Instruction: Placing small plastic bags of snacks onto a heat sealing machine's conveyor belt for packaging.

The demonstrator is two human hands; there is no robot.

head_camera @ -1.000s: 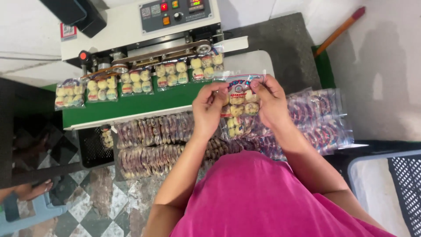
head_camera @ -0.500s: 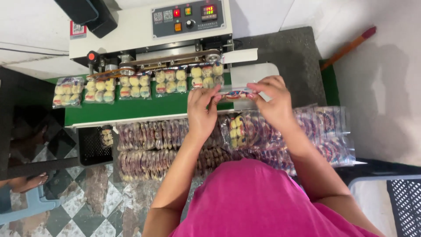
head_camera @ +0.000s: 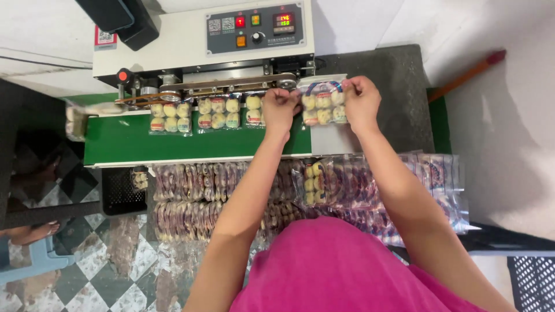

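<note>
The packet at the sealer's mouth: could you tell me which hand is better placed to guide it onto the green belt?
Probably the left. The left hand pinches the packet at the corner nearest the green belt and the sealing band; the right hand holds the far corner, away from the belt.

Both arms reach forward, left hand (head_camera: pixel 280 108) and right hand (head_camera: pixel 361 101) pinching closed at the sealing machine (head_camera: pixel 202 46).

Between the left hand (head_camera: pixel 280 108) and the right hand (head_camera: pixel 361 101) sits a packet of biscuits (head_camera: pixel 322 103), on the belt's (head_camera: pixel 115 141) right end. Three more packets (head_camera: pixel 218 112) lie on the belt left of the left hand. The sealing machine (head_camera: pixel 191 43) stands beyond both hands. Nearer the person, below the hands, stacked packets (head_camera: pixel 196 196) lie in rows.
</note>
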